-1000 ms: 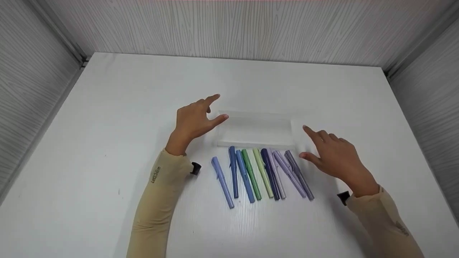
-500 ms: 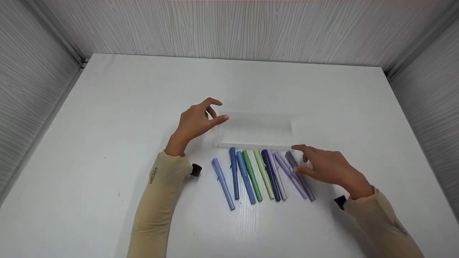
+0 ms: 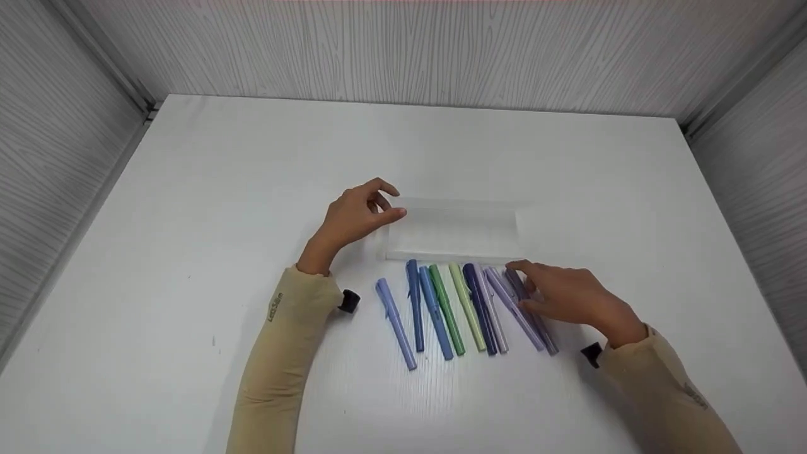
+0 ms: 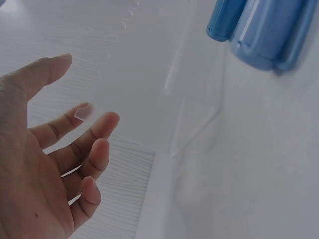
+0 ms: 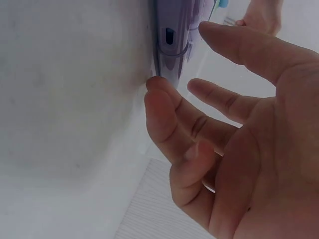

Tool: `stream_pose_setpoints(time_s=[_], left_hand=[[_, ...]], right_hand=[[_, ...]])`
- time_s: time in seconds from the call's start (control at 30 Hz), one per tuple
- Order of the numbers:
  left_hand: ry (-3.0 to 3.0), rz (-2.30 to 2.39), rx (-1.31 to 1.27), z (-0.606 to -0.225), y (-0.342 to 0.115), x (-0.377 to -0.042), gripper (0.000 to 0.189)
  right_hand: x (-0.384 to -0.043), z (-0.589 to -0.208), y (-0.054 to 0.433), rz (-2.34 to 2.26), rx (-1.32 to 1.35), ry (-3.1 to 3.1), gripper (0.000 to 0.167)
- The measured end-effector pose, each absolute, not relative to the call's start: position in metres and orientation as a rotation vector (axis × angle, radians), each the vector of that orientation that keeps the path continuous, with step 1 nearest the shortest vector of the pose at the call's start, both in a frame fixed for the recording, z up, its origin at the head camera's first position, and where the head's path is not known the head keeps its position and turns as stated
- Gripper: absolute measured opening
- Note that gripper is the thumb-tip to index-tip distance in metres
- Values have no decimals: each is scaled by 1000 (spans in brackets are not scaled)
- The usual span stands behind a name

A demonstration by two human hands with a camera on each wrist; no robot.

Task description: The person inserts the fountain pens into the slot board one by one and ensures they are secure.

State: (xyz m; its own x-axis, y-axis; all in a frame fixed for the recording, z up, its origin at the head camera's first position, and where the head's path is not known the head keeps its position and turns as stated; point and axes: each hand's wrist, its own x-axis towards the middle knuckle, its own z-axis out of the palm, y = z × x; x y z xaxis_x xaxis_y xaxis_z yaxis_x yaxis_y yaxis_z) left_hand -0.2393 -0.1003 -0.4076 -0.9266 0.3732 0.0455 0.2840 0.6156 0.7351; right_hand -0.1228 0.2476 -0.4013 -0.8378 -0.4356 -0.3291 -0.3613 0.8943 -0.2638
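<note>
Head | left hand (image 3: 358,215): fingers parted, clear tray (image 3: 457,232) beside fingertips | right hand (image 3: 570,293): fingers parted around grey-purple pen (image 3: 519,287), 8 other pens (image 3: 447,309) leftward

I observe a white surface (image 3: 157,221) enclosed on three sides: a rear panel (image 3: 429,50), a left panel (image 3: 38,157) and a right panel (image 3: 766,157), all pale grey with wood-grain lines. Grey trim (image 3: 103,60) finishes the left rear corner.

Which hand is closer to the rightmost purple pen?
Right. The right hand is right at the rightmost purple pen, partly covering its far half; the left hand is across the row, by the clear tray's left end.
</note>
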Motion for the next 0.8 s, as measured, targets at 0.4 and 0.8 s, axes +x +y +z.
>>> stream_pose_setpoints(time_s=[0.4,0.8], left_hand=[[2705,1291,547,-414,-99,-241,36],[2749,1337,553,-416,-96,-241,22]], right_hand=[[-126,-406,237,-135,-562,2683,63],[-127,-405,239,-194,-534,2668,60]])
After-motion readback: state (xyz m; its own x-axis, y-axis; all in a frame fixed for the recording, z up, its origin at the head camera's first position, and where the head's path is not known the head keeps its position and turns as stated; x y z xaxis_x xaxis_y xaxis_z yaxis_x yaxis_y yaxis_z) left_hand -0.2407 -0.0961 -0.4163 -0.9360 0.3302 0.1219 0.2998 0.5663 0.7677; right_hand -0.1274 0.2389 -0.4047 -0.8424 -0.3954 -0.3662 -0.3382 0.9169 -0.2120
